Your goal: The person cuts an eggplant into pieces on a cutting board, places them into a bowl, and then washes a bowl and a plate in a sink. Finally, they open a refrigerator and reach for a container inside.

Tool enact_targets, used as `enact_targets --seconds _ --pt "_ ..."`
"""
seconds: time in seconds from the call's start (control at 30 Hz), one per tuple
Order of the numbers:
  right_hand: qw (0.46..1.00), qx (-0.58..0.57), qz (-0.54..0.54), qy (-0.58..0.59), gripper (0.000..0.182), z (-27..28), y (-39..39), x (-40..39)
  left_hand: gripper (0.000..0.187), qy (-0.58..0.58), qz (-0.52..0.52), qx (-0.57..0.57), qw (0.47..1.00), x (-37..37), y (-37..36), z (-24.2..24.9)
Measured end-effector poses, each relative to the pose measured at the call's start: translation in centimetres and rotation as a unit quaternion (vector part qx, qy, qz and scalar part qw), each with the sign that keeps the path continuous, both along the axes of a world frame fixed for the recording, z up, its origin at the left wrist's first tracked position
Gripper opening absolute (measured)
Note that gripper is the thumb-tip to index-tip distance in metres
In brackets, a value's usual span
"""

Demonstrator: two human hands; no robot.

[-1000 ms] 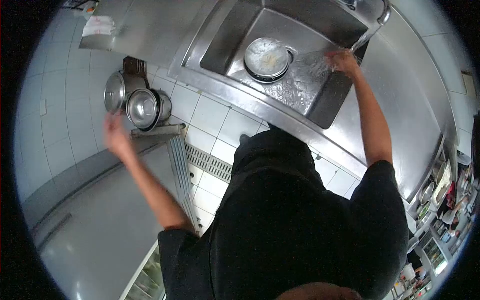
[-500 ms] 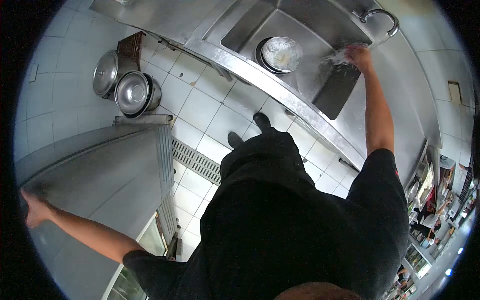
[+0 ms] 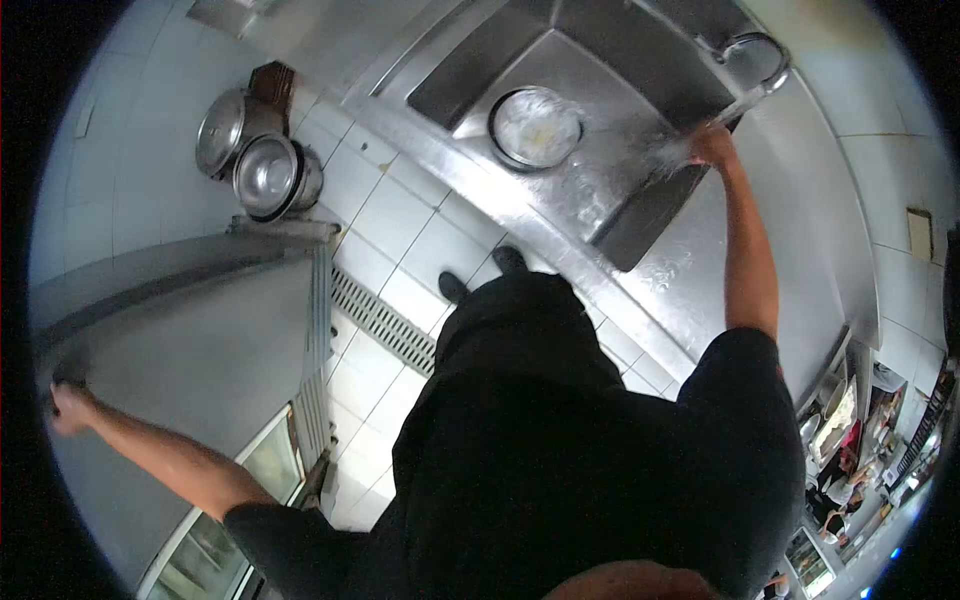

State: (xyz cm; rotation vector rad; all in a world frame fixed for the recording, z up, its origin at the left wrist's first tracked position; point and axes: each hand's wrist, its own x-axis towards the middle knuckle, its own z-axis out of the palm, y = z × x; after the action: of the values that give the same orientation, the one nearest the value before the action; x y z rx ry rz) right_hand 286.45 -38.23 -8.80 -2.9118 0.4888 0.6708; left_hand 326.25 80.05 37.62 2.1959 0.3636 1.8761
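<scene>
My right hand (image 3: pixel 712 146) is over the sink (image 3: pixel 560 65), in water running from the curved faucet (image 3: pixel 770 75). Spray and blur hide its fingers. To its left, a bowl (image 3: pixel 538 128) with pale, foamy residue sits in a dark-rimmed dish on the sink bottom. My left hand (image 3: pixel 70 408) is stretched far out to the left, above the grey metal top of a cabinet (image 3: pixel 200 340). Its fingers look curled beside something dark, which I cannot make out at the edge of the view.
Metal pots (image 3: pixel 268 175) stand by the tiled wall near a brown crate (image 3: pixel 272 85). A drain grate (image 3: pixel 385 320) runs along the white tiled floor between cabinet and sink counter (image 3: pixel 790 210). Other people (image 3: pixel 835 495) are far off at the right.
The view has shifted, so the sink and bowl appear lower. My left hand has drawn in slightly and its fingers look more curled. My right hand stays in the water.
</scene>
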Motion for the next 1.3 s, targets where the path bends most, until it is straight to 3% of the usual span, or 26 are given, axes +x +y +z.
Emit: enact_targets --seconds 0.03,0.13,0.17,0.27,0.33,0.4,0.43,0.47,0.5,0.57,0.6,0.67,0.77,0.8,0.83,0.87,0.9,0.93,0.97,1.0,1.03,1.07,1.1,1.13,1.2,1.3 --pt "0.970 -0.217 0.080 0.073 0.043 0.1 -0.8 0.4 0.039 -0.012 -0.026 -0.040 0.999 -2.2 -2.1 -0.5" --pt "0.921 -0.269 0.261 -0.109 0.022 9.9 -6.8 -2.4 0.032 -0.045 -0.093 -0.041 0.994 -11.5 -10.9 -0.9" --pt "0.908 -0.295 0.282 -0.098 0.022 13.4 -7.2 -1.3 0.029 -0.056 -0.111 -0.019 0.992 -14.4 -12.4 -0.9" --pt "0.922 -0.342 0.146 0.113 0.025 23.1 -4.6 5.2 0.035 -0.055 -0.087 -0.066 0.992 -21.7 -14.0 -1.3" --pt "0.942 -0.311 0.082 0.092 0.026 25.7 -2.0 8.9 0.042 -0.083 -0.108 -0.133 0.982 -26.9 -22.2 -2.3" --pt "0.995 -0.095 -0.022 -0.024 0.024 26.0 -1.8 10.4 0.039 -0.064 -0.064 -0.140 0.986 -31.6 -25.0 -2.7" --pt "0.982 0.114 -0.096 -0.115 0.023 25.5 -2.5 11.1 0.032 -0.043 -0.018 -0.126 0.991 -33.5 -26.8 -2.7" --pt "0.948 0.233 -0.141 -0.166 0.024 24.8 -2.9 11.7 0.026 -0.023 0.028 -0.111 0.993 -35.5 -28.5 -2.8" --pt "0.895 0.348 -0.181 -0.213 0.025 24.0 -3.4 12.3 0.019 -0.039 -0.003 -0.154 0.987 -37.5 -27.8 -2.6" --pt "0.853 0.408 -0.211 -0.247 0.029 22.5 -3.9 13.7 0.014 0.019 -0.045 -0.074 0.996 -43.5 -20.3 -2.2" --pt "0.829 0.425 -0.254 -0.260 0.030 21.7 -4.2 14.0 0.012 0.019 -0.064 -0.059 0.996 -45.1 -20.2 -2.4" --pt "0.850 0.416 -0.246 -0.209 0.031 19.1 -4.7 14.4 0.013 -0.129 -0.128 -0.169 0.969 -47.7 -21.8 -2.6" --pt "0.862 0.429 -0.205 -0.175 0.033 16.4 -0.4 14.3 0.013 -0.117 -0.235 -0.202 0.943 -55.6 -16.7 -3.4" --pt "0.885 0.419 -0.133 -0.151 0.033 14.4 -1.0 14.9 0.012 -0.115 -0.264 -0.233 0.929 -59.2 -14.5 -3.6" --pt "0.849 0.490 -0.130 -0.147 0.031 14.2 0.1 15.1 0.011 -0.147 -0.206 -0.233 0.939 -62.4 -12.1 -3.8" --pt "0.879 0.460 -0.058 -0.110 0.034 12.4 -1.3 17.1 0.010 -0.211 -0.098 -0.224 0.946 -64.3 -9.8 -4.0" --pt "0.837 0.496 -0.158 -0.168 0.036 10.5 -0.1 17.7 0.010 -0.263 -0.017 -0.211 0.941 -66.8 -8.3 -3.8" --pt "0.944 0.325 -0.040 -0.040 0.038 10.8 -1.5 20.7 0.009 -0.286 0.012 -0.206 0.936 -69.1 -8.5 -4.2" --pt "0.937 0.301 -0.068 -0.163 0.035 10.6 1.9 20.3 0.016 -0.240 -0.015 -0.152 0.959 -71.4 -8.2 -5.1" --pt "0.942 0.327 -0.012 -0.075 0.031 6.6 -4.3 23.4 0.021 -0.244 -0.026 -0.184 0.952 -70.0 -11.6 -5.1" --pt "0.927 0.336 -0.137 -0.097 0.022 4.9 -4.6 24.1 0.025 -0.248 -0.044 -0.220 0.942 -68.1 -14.6 -5.1" --pt "0.973 0.192 0.116 -0.058 0.019 4.1 -6.0 25.5 0.028 -0.238 -0.082 -0.243 0.937 -69.5 -13.7 -5.0" --pt "0.933 0.027 0.348 -0.091 0.018 3.2 -7.3 26.9 0.031 -0.226 -0.121 -0.266 0.929 -71.5 -12.5 -5.0" --pt "0.944 0.070 0.315 -0.073 0.019 3.7 -5.4 27.3 0.035 -0.209 -0.162 -0.289 0.920 -73.2 -11.4 -4.9" --pt "0.941 0.330 0.079 -0.018 0.023 5.4 0.6 29.2 0.038 -0.208 -0.180 -0.294 0.915 -78.5 -7.8 -5.1" --pt "0.884 0.468 -0.016 -0.014 0.030 7.4 9.5 31.5 0.042 -0.221 -0.033 -0.246 0.943 -79.7 -7.6 -5.1"
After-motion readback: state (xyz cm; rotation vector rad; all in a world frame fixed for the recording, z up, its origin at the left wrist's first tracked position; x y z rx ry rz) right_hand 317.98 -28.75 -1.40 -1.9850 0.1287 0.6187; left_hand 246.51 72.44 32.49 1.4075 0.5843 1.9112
